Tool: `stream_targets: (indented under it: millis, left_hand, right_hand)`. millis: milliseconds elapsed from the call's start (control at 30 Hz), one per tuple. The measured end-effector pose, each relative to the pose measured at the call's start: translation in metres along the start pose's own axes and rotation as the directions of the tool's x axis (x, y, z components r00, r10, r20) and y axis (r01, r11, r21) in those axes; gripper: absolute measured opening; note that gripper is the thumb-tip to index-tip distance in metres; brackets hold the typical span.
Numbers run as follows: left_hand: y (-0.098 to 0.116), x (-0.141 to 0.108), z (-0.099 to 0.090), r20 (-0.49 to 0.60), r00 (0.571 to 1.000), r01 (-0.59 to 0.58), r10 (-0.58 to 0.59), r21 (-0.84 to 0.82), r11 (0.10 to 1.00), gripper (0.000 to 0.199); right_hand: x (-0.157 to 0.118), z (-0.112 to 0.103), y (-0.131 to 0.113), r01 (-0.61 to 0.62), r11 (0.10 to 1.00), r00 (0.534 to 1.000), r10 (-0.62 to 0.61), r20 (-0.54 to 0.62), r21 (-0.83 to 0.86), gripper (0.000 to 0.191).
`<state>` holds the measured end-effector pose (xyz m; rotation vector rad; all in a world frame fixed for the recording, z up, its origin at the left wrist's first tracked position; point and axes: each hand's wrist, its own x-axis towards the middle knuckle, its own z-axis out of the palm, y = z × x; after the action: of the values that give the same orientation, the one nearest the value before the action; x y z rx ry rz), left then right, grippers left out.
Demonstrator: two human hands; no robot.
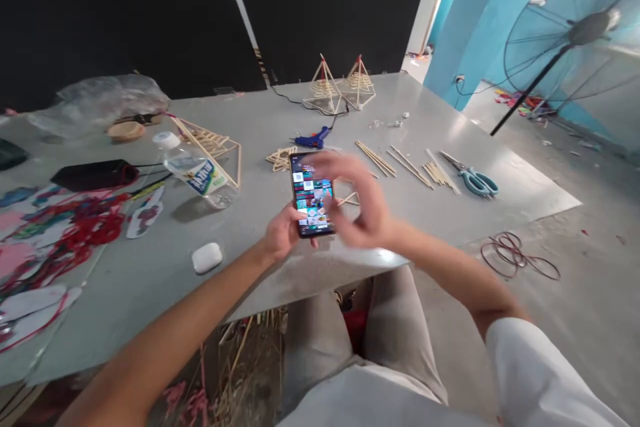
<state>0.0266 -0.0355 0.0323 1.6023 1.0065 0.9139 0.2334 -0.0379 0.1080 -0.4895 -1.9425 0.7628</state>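
Observation:
My left hand [283, 232] is closed round the lower left edge of a smartphone [314, 203], held upright above the table with its lit screen towards me. Small picture tiles fill the screen. Over the phone's right side hovers my right hand [367, 203], blurred by motion, its thumb and fingers apart and nothing between them. Whether a fingertip touches the screen I cannot tell. Just behind the phone lie a small lattice of sticks [281, 159] and a blue glue gun [313, 139]. Loose wooden sticks [375, 159] lie to the right, partly hidden by my right hand.
Two stick pyramids [324, 87] stand at the back; another stick frame [233, 157] is behind a plastic bottle [200, 177]. Scissors [475, 180] lie at right, a white earbud case [207, 257] at left. Red cords [95, 230] clutter the far left. A fan [590, 30] stands beyond.

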Motion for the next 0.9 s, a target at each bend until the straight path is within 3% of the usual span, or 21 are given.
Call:
stream_targets:
  millis: [33,100,167,267,333,467,667,900]
  left_hand:
    - [-0.001,0.002,-0.001,0.012,1.000,0.002,-0.001,-0.090,0.996,0.075]
    - [-0.007,0.003,-0.003,0.074,0.997,0.047,-0.021,-0.368,0.929,0.075]
    - [-0.017,0.001,-0.004,0.145,0.988,0.136,-0.060,-0.600,0.788,0.078]
    - [-0.030,-0.008,-0.004,0.177,0.975,0.220,-0.133,-0.691,0.689,0.073]
    - [-0.033,-0.016,-0.004,0.171,0.972,0.235,-0.161,-0.685,0.690,0.071]
    - [-0.032,-0.029,-0.002,0.216,0.959,0.282,-0.181,-0.696,0.661,0.067]
    - [-0.037,-0.036,-0.001,0.277,0.952,0.298,-0.128,-0.749,0.592,0.060]
    - [-0.042,-0.034,-0.007,0.271,0.957,0.278,-0.103,-0.763,0.584,0.058]
  right_hand:
    - [0.005,-0.007,0.018,-0.030,1.000,0.986,0.028,-0.164,-0.006,0.064]
    - [0.009,-0.015,0.055,-0.187,0.974,0.938,0.217,-0.272,0.130,0.083]
    - [0.004,-0.012,0.086,-0.340,0.849,0.890,0.430,-0.155,0.405,0.091]
    - [-0.016,0.006,0.107,-0.514,0.595,0.801,0.591,0.098,0.618,0.079]
    - [-0.031,0.017,0.103,-0.570,0.529,0.779,0.591,0.209,0.628,0.069]
    - [-0.046,0.023,0.080,-0.561,0.534,0.789,0.577,0.212,0.632,0.050]
    - [-0.052,0.024,0.069,-0.602,0.388,0.773,0.502,0.388,0.698,0.061]
    - [-0.056,0.027,0.074,-0.568,0.468,0.796,0.523,0.306,0.677,0.057]
